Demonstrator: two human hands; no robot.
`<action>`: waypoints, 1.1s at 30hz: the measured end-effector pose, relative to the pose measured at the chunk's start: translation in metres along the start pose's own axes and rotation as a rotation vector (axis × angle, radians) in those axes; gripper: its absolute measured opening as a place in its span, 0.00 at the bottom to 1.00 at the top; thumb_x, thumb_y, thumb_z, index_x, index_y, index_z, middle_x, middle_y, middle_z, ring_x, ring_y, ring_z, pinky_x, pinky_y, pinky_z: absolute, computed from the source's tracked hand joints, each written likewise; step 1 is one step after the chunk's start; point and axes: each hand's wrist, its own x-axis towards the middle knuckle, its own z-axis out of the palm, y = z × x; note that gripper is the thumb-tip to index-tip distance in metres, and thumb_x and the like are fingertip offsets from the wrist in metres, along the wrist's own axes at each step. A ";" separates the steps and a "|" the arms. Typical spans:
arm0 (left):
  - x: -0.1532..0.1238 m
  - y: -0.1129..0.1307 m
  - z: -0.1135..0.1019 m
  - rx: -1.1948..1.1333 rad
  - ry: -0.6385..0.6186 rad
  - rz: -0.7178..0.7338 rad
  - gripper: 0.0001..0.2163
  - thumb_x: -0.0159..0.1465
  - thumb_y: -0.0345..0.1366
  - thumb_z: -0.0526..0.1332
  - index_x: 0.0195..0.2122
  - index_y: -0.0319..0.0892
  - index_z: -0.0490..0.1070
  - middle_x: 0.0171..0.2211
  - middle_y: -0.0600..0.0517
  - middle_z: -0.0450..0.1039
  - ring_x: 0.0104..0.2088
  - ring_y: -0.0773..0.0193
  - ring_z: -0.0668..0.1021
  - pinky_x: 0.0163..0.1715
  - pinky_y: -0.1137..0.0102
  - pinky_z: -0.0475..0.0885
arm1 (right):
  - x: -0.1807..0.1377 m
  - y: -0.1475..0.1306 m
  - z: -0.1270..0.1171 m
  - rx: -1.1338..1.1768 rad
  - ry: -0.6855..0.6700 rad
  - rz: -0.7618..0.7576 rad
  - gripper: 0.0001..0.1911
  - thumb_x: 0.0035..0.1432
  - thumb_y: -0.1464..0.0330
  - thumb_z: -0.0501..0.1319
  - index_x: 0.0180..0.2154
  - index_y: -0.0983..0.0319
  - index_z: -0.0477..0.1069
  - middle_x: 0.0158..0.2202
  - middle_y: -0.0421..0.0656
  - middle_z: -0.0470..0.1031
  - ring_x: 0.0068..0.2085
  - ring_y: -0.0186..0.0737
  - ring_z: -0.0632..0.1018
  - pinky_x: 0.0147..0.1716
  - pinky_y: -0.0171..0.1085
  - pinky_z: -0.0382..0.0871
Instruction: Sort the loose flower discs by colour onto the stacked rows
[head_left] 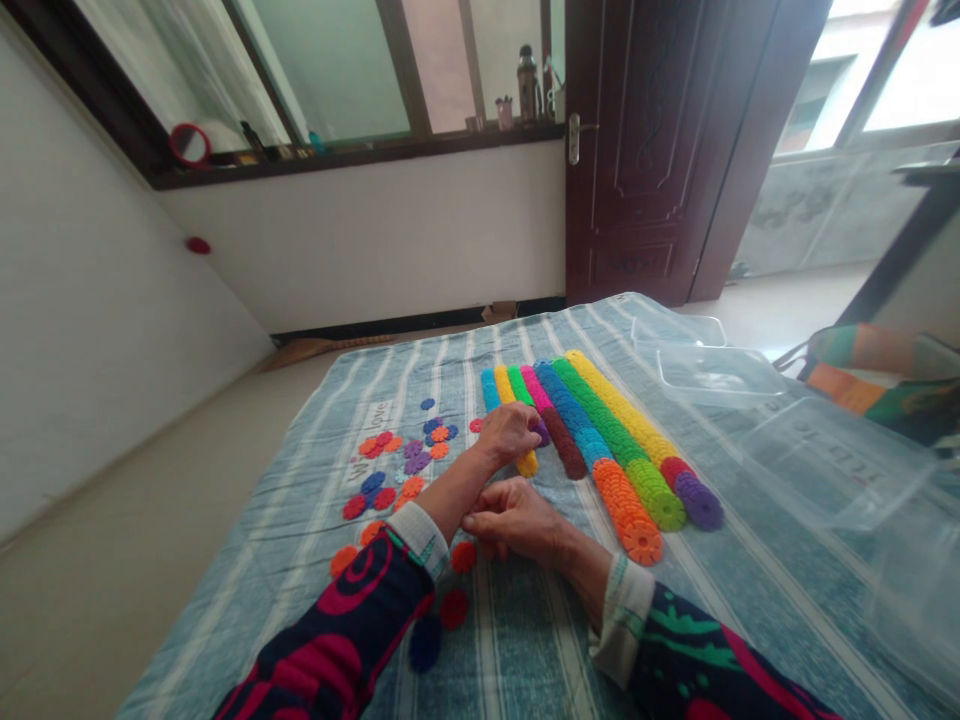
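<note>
Several rows of stacked plastic snowflake discs [592, 440] lie side by side on a blue striped cloth [525, 640], in blue, yellow, green, pink, orange and purple. My left hand [508, 432] is curled over the near end of the short yellow row [527, 463], gripping it. My right hand [514, 518] rests just below, fingers pinched together on something I cannot make out. Loose discs [397, 465] in red, orange, blue and purple are scattered to the left. A red disc [463, 556] lies beside my right hand.
Clear plastic containers [832, 450] and a lid [712, 372] sit on the right of the cloth. A dark wooden door [660, 150] and a window sill with bottles [525, 90] are beyond. Bare floor runs along the left.
</note>
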 end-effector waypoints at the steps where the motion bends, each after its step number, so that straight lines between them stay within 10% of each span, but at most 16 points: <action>1: 0.000 0.000 0.000 0.003 0.005 0.009 0.09 0.54 0.32 0.63 0.35 0.43 0.82 0.33 0.51 0.78 0.33 0.63 0.76 0.30 0.73 0.65 | 0.000 0.000 0.000 -0.001 0.001 0.001 0.10 0.56 0.70 0.62 0.24 0.64 0.70 0.16 0.34 0.67 0.17 0.26 0.65 0.16 0.28 0.57; 24: -0.005 -0.003 0.000 0.041 0.054 0.066 0.07 0.57 0.32 0.61 0.31 0.42 0.80 0.33 0.50 0.77 0.35 0.62 0.76 0.32 0.72 0.65 | 0.000 0.001 0.001 -0.011 -0.006 -0.009 0.11 0.57 0.69 0.64 0.24 0.64 0.70 0.17 0.34 0.68 0.17 0.27 0.65 0.17 0.28 0.56; 33: -0.032 -0.060 -0.026 -0.019 0.200 -0.121 0.09 0.59 0.34 0.58 0.27 0.42 0.79 0.31 0.51 0.77 0.32 0.64 0.76 0.34 0.72 0.66 | -0.004 -0.003 0.004 -0.003 0.013 -0.002 0.10 0.57 0.67 0.63 0.25 0.64 0.71 0.16 0.34 0.68 0.16 0.26 0.64 0.16 0.28 0.56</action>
